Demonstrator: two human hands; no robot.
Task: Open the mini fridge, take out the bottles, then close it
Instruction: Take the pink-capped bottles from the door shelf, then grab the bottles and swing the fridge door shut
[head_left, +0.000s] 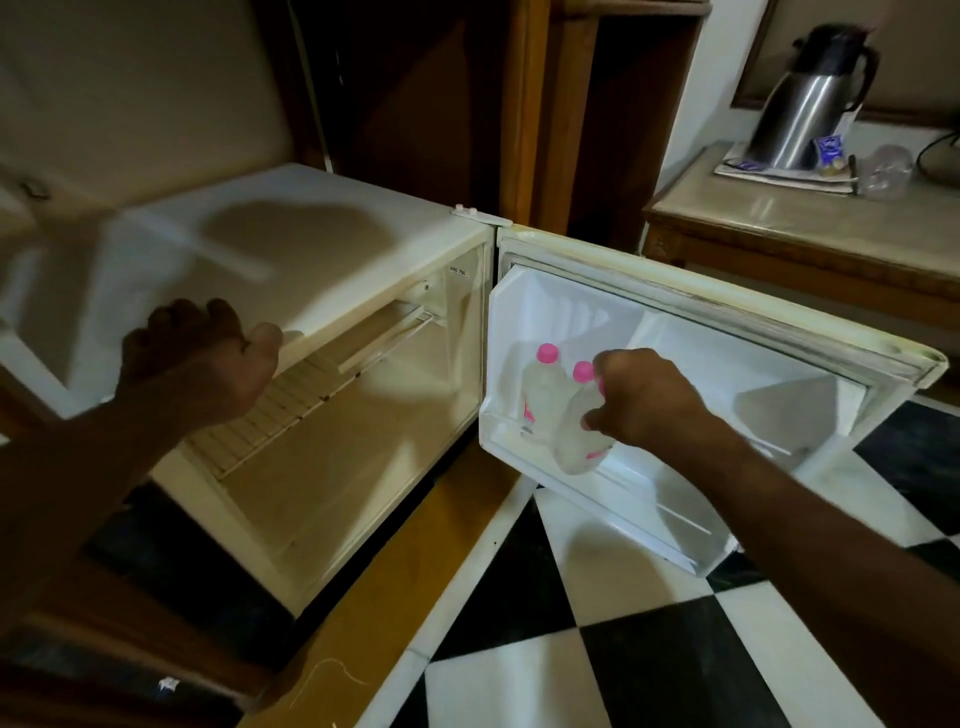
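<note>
The white mini fridge (291, 249) stands open, its door (727, 312) swung out to the right. In the door's lower shelf stand clear bottles with pink caps: one upright bottle (540, 384) at the left, a second cap behind. My right hand (644, 400) grips a tilted bottle (582, 436) by its neck, lifted partly out of the shelf. My left hand (197, 364) rests on the front top edge of the fridge body, fingers curled over it. The fridge's inside shows only a wire shelf.
A wooden side table (779, 228) at the right back carries a steel thermos jug (810, 88), papers and a glass. The floor has black and white tiles (571, 623). Dark wooden cabinet panels rise behind the fridge.
</note>
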